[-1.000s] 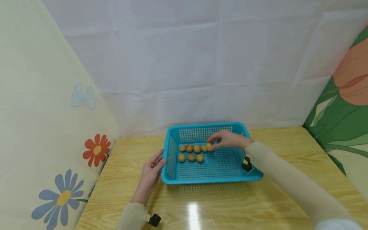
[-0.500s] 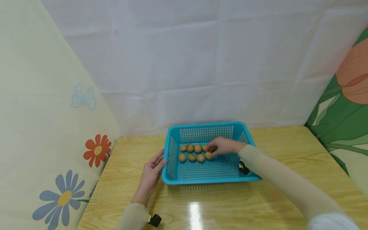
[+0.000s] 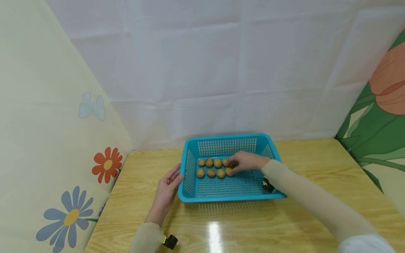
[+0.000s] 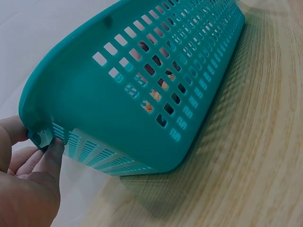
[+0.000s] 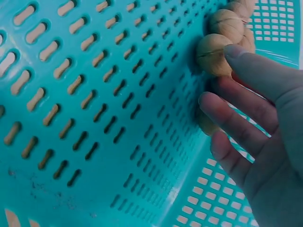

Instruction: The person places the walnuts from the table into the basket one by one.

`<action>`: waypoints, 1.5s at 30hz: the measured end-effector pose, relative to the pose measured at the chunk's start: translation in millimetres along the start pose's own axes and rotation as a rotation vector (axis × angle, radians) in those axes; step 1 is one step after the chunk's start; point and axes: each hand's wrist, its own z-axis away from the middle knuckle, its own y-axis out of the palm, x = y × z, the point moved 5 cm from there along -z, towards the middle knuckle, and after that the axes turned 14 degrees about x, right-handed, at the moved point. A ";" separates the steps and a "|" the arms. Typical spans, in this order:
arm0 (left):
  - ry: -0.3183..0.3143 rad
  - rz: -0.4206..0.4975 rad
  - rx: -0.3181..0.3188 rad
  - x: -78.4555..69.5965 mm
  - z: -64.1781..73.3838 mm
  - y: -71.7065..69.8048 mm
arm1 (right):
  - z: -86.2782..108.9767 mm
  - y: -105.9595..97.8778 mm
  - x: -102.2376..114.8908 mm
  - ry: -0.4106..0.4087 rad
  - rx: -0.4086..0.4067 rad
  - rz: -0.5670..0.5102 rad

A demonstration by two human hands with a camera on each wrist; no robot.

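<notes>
A blue-green plastic basket [image 3: 234, 199] with a grid of holes stands on the table, two rows of walnuts [image 3: 217, 163] on its floor at the left. My right hand [image 3: 248, 161] reaches inside and pinches the walnut [image 5: 213, 54] at the right end of the front row; the thumb lies on it in the right wrist view, and the index fingertip is partly hidden behind it. Several walnuts touch one another beyond it. At the left end, my left hand [image 3: 167, 189] grips the basket's rim, thumb and fingers around the edge in the left wrist view.
The wooden table [image 3: 139, 175] extends on both sides of the basket and in front. A white cloth [image 3: 190, 70] hangs right behind the table, with flower-patterned panels [image 3: 63, 140] at the sides. Black wrist cameras [image 3: 171, 241] sit on both sleeves.
My right hand has brought a walnut from the right end of the back row forward to the end of the front row. It has barely moved in the last half second. The left hand stays put.
</notes>
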 end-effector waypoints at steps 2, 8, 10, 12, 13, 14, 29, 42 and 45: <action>0.003 -0.011 0.001 -0.1 0.5 0.1 | 4.4 -3.4 1.6 -0.004 -0.010 -0.009; 0.006 -0.012 -0.001 0.2 1.2 -0.6 | 25.7 -18.4 12.6 -0.016 -0.034 -0.012; 0.013 -0.024 0.004 -0.8 1.0 -0.7 | 35.2 -24.2 16.9 -0.024 -0.058 0.007; 0.022 -0.039 0.009 -2.7 1.4 -0.4 | 46.2 -29.9 21.5 -0.032 -0.091 0.039; 0.028 -0.046 0.011 -3.7 1.5 -0.4 | 51.9 -32.4 23.0 -0.044 -0.114 0.060; 0.033 -0.055 0.013 -4.7 1.7 -0.3 | 58.6 -34.8 24.6 -0.055 -0.138 0.077; 0.002 -0.042 -0.004 -7.5 4.6 1.1 | 182.4 -18.1 -18.9 0.223 -0.614 0.079; 0.004 -0.027 -0.018 -2.3 5.7 1.3 | 216.6 34.3 -68.8 0.304 -0.752 0.245; 0.003 -0.016 -0.020 -1.2 6.0 1.7 | 214.3 39.5 -73.0 0.365 -0.729 0.290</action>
